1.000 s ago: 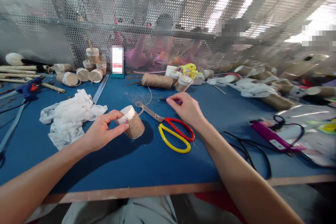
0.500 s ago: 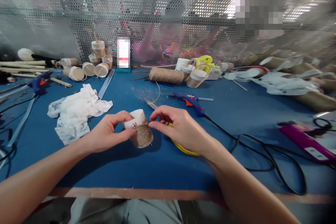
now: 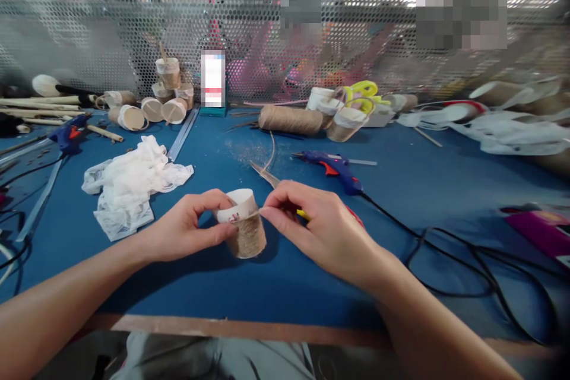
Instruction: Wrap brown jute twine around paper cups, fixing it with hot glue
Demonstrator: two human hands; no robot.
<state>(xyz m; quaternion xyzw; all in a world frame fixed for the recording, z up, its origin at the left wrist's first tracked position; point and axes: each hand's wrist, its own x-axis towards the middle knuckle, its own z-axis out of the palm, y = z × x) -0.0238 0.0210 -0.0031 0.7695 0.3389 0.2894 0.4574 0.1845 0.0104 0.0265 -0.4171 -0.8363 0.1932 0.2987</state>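
My left hand [image 3: 200,219] grips a white paper cup [image 3: 241,198] from its left side, thumb on the outside. Brown twine [image 3: 249,234] wraps the lower part of the cup, and small dark marks show on the white band above it. At the cup's right side, my right hand [image 3: 303,214] pinches a thin strand of the twine close to the wrapped edge. Scissors [image 3: 266,175] lie on the table, their handles mostly hidden by my right hand. A blue glue gun [image 3: 332,169] rests beyond that hand.
A crumpled white cloth [image 3: 129,181] lies left of the cup. Behind are a twine roll [image 3: 289,120], several wrapped cups [image 3: 171,110] and a phone [image 3: 212,80] against the perforated metal screen. A black cord [image 3: 427,255] loops at right; another glue gun [image 3: 69,135] lies left.
The view has shifted slightly. My left hand still holds the cup, which stands more upright. My right hand stays at its right side, with the pinched strand now visible.
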